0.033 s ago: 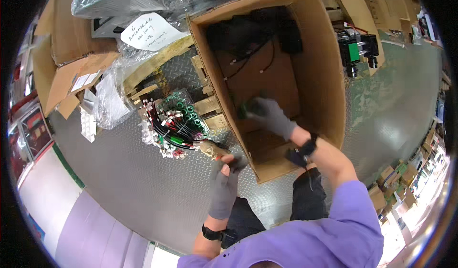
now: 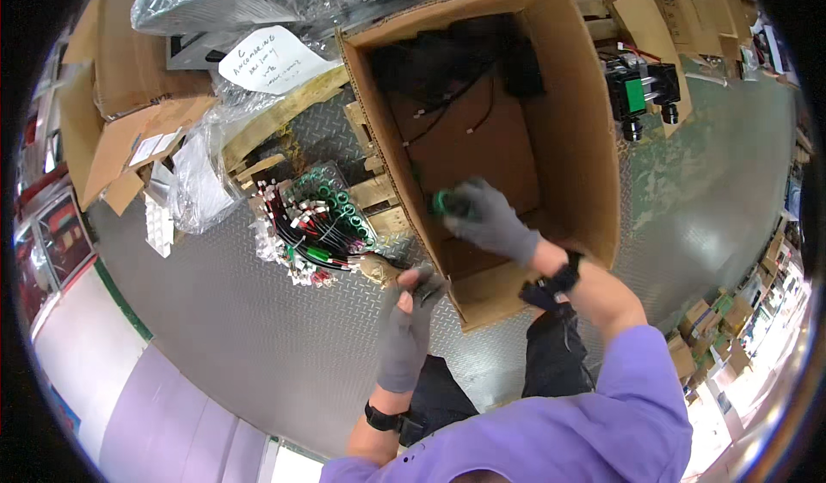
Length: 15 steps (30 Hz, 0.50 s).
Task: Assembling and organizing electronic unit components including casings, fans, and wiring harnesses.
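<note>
A small green part [image 2: 445,203] is held closed in the right hand [image 2: 492,221]; it is judged light and rigid. The box edge [image 2: 434,270] is pinched by the left hand [image 2: 408,328].

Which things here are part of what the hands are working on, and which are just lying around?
In hand:
right hand gripping a green part
large cardboard box
left hand at the box's near flap
black cables inside the box

Lying about:
bundle of wired green parts
wooden pallet
handwritten paper sheet
plastic wrap
</note>
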### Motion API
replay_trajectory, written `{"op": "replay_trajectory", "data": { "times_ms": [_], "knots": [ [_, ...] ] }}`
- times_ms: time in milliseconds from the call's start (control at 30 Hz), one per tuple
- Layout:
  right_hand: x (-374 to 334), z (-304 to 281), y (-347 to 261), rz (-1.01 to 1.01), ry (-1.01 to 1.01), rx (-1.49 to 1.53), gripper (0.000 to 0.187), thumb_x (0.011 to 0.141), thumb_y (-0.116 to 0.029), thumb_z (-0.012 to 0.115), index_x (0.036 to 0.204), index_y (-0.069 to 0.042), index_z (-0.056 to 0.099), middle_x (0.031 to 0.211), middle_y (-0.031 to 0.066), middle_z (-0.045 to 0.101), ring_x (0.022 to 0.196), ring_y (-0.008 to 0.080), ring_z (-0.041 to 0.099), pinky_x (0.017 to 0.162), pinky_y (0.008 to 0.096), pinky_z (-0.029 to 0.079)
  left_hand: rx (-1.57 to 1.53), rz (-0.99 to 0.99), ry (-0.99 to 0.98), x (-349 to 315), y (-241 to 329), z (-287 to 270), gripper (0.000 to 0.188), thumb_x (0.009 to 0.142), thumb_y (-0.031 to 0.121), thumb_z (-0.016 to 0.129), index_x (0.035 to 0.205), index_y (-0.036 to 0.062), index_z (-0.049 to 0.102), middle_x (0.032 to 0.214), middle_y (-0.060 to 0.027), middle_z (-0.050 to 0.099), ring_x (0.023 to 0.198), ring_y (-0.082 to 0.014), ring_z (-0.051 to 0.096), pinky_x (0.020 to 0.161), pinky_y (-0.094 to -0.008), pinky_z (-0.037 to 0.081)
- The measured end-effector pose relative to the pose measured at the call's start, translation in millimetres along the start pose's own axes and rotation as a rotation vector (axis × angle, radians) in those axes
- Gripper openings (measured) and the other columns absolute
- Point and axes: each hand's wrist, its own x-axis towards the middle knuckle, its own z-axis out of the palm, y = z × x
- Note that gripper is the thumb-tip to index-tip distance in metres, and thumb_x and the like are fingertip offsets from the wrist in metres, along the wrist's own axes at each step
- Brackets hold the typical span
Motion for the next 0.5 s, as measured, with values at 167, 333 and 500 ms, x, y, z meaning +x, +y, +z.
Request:
{"op": "replay_trajectory", "data": {
  "times_ms": [167, 333, 500],
  "knots": [
    [-47.4, -25.6, -83.9, -0.178, -0.357, -0.069, 0.033, 0.068, -0.017, 0.066, 0.096, -0.006, 0.052, 0.103, 0.0138, 0.046, 0.086, 0.0299, 0.051, 0.072, 0.0369, 0.046, -0.432, -0.191, -0.116, 12.8, 0.9, 23.0, 0.044, 0.085, 0.035, 0.047, 0.117, 0.0059, 0.039, 0.115, -0.0138, 0.045, 0.105, -0.0301, 0.046, 0.092, -0.0424, 0.037],
    [-70.6, -21.3, -100.0, -0.148, -0.429, -0.178, 0.048, 0.072, -0.014, 0.060, 0.116, -0.008, 0.041, 0.114, 0.0148, 0.039, 0.091, 0.0329, 0.050, 0.074, 0.0395, 0.046, -0.554, -0.293, -0.145, 16.9, -11.0, 31.1, 0.036, 0.085, 0.030, 0.047, 0.114, 0.0086, 0.043, 0.114, -0.0180, 0.048, 0.109, -0.0375, 0.044, 0.093, -0.0444, 0.037],
    [-80.2, -16.6, -101.5, -0.389, -0.242, -0.381, 0.055, 0.071, -0.010, 0.056, 0.122, -0.006, 0.037, 0.119, 0.0155, 0.039, 0.098, 0.0305, 0.049, 0.078, 0.0377, 0.046, -0.593, -0.296, -0.162, 16.5, -14.0, 25.9, 0.028, 0.086, 0.032, 0.044, 0.108, 0.0178, 0.053, 0.108, -0.0139, 0.049, 0.096, -0.0322, 0.049, 0.079, -0.0430, 0.044]
  ]
}}
